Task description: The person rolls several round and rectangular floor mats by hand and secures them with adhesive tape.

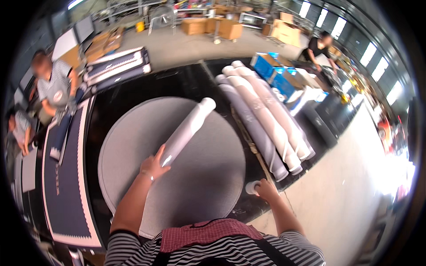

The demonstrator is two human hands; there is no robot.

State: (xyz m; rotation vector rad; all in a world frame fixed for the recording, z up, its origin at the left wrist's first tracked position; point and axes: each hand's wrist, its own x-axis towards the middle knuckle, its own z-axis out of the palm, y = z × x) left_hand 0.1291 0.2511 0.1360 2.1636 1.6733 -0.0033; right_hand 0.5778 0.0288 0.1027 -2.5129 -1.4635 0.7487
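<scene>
A large round grey mat (pixel 208 177) lies flat on the black table in front of me. Across its upper part slants a rolled mat (pixel 182 133), pale grey to white and seemingly wrapped in clear film. My left hand (pixel 153 168) grips its near end, thumb on one side and fingers on the other. Whether the roll touches the round mat I cannot tell. At the table's near right edge my right hand (pixel 267 191) is closed on a small white roll (pixel 252 187), which looks like tape or film; its far side is hidden.
Several wrapped rolls (pixel 262 113) lie side by side to the right. Behind them stand blue boxes (pixel 270 68). A long dark mat with a pale zigzag border (pixel 66 195) lies at left. Co-workers (pixel 55 84) stand at the left, another person (pixel 319 51) at the far right.
</scene>
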